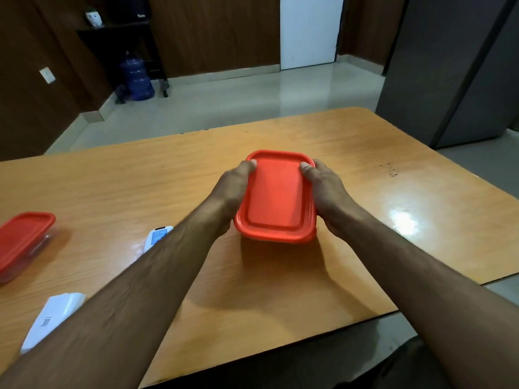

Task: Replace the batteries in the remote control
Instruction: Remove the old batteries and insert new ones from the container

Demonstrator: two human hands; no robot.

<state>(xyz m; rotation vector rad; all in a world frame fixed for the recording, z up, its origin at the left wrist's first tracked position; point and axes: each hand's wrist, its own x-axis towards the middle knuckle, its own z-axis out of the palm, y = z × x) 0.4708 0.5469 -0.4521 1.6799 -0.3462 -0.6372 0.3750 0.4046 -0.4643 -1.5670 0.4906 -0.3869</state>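
A container with a red lid (276, 196) is at the middle of the wooden table (365, 153). My left hand (234, 192) grips its left side, thumb on the lid's far left corner. My right hand (323, 189) grips its right side, thumb on the far right corner. Its contents are hidden by the lid. A white remote control (157, 237) lies to the left, mostly hidden behind my left forearm. A white flat piece with a small code mark (52, 318) lies at the near left edge, partly under my forearm.
A second red-lidded clear container (22, 242) sits at the table's left edge. Beyond the table are a tiled floor, a blue water jug (137, 77) by a dark shelf, and a grey cabinet (449, 66) at the right.
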